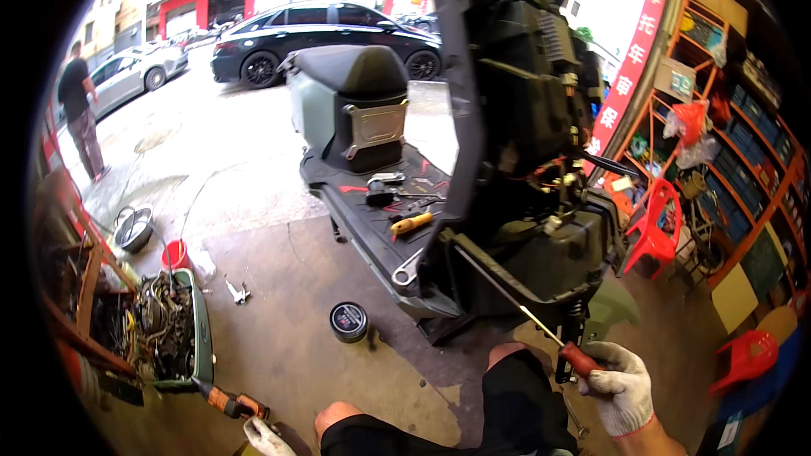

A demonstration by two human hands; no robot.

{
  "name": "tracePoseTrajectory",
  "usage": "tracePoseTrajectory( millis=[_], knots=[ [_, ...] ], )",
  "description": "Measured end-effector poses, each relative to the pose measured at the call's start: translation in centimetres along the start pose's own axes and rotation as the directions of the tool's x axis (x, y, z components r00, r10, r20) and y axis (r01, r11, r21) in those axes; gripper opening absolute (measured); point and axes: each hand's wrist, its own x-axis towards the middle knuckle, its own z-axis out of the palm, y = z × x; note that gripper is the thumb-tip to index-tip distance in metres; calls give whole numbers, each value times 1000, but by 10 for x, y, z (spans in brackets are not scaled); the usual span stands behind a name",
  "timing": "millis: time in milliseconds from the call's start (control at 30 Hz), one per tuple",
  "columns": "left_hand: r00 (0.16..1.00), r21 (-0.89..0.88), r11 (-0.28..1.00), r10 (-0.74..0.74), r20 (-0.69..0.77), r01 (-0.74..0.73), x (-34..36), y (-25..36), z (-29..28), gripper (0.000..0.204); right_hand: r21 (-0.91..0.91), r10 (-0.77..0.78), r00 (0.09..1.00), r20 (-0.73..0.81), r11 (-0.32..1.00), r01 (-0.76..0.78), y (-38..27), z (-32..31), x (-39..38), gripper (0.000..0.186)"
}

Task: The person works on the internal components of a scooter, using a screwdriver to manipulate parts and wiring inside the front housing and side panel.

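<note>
My gloved right hand [618,387] is closed on a red-handled screwdriver [581,359], its long shaft angled up-left toward the dark lower front bodywork [571,255] of a partly opened scooter. My gloved left hand [267,437], cut off by the lower edge, is closed on an orange-and-black power drill [226,401], its grip partly hidden. On the scooter's footboard [338,194] lie a yellow-handled tool [411,223], a spanner [407,271] and several other tools. A round black tin [348,322] stands on the floor.
At left are a tool-filled bin [203,329], red bucket [173,255] and dark basin [133,228]. Orange shelving [726,143] and red plastic seats [655,228] line the right. Outside, a person [80,110] stands near a silver car [135,76]; a black car [304,42] is behind the scooter.
</note>
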Motion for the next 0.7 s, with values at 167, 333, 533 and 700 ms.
tracePoseTrajectory(
  millis=[167, 333, 533, 700],
  knots=[
    [964, -260, 951, 212, 161, -165, -14, 93, 85, 11, -19, -2, 989, 145, 1000, 5, -1, -11, 2, 58],
    [866, -381, 896, 366, 340, -229, -77, 195, 131, 12, -574, -569, 619, 541, 288, 767, -3, -25, 7, 55],
    [748, -478, 851, 461, 477, -219, -126, 245, 161, 21, -496, -627, 660, 413, 453, 741, 6, -22, 5, 42],
    [655, -557, 807, 532, 537, -198, -162, 278, 175, 17, -424, -505, 793, 341, 670, 609, 3, -28, 7, 45]
  ],
)
